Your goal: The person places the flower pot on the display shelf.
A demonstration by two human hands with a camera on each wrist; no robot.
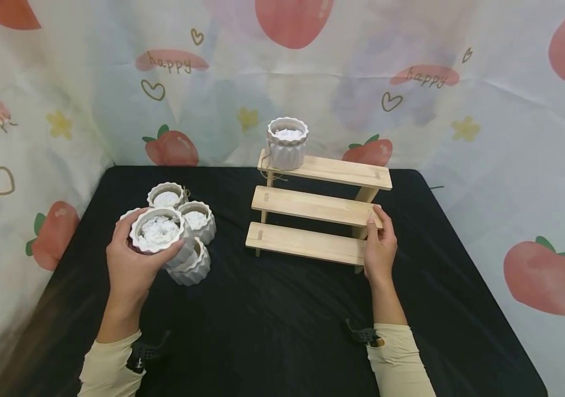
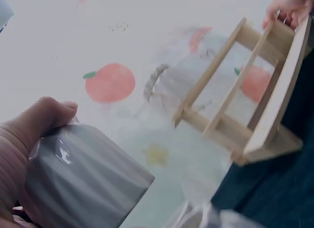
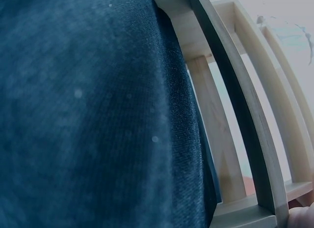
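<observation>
In the head view my left hand (image 1: 135, 259) grips a white fluted pot (image 1: 158, 231) with white filling, thumb and fingers around its sides. That same pot (image 2: 83, 174) fills the lower left of the left wrist view. Behind and beside it, several similar pots (image 1: 198, 218) cluster on the table, partly covered by the held one. My right hand (image 1: 381, 242) holds the right end of a three-tier wooden stand (image 1: 307, 242), near its middle and lowest shelves. Another white pot (image 1: 287, 146), with twine around it, stands at the left end of the top shelf.
A black cloth (image 1: 262, 331) covers the table. Behind and at the sides hangs a pale curtain (image 1: 232, 82) printed with peaches and hearts. Dark straps (image 1: 148, 350) circle both wrists over light sleeves.
</observation>
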